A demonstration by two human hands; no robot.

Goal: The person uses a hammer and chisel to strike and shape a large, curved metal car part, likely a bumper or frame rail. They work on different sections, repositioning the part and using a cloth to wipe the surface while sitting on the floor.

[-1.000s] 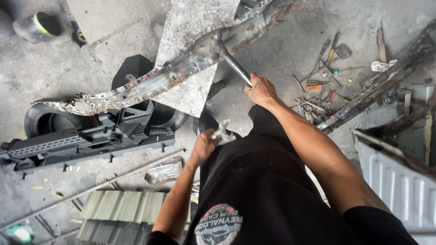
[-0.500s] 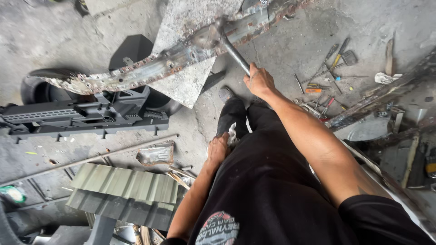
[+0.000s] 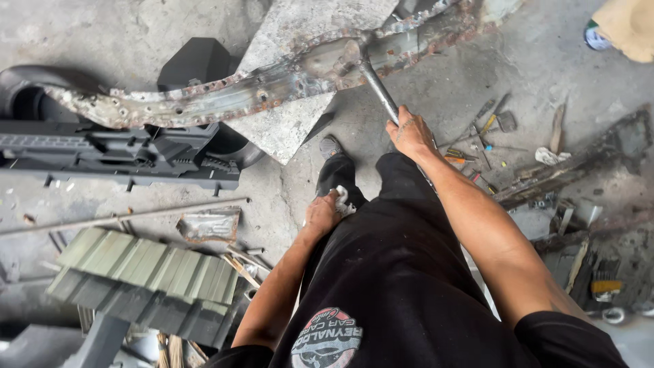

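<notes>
— Head view: right hand (image 3: 411, 133) closed round a metal bar (image 3: 379, 88), tip pressed on the rusted metal beam (image 3: 272, 82) resting across the concrete slab (image 3: 300, 41). Still rusty mostly, one bare patch.

— Left hand (image 3: 321, 212) clutching a white rag (image 3: 343, 201). No labels readable; green corrugated sheet (image 3: 143, 276) lower left.

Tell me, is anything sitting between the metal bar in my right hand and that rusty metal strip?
Nothing visible does. The right hand grips the metal bar, whose far end already rests against the rusty metal strip. The left hand holds a white rag lower down.
</notes>
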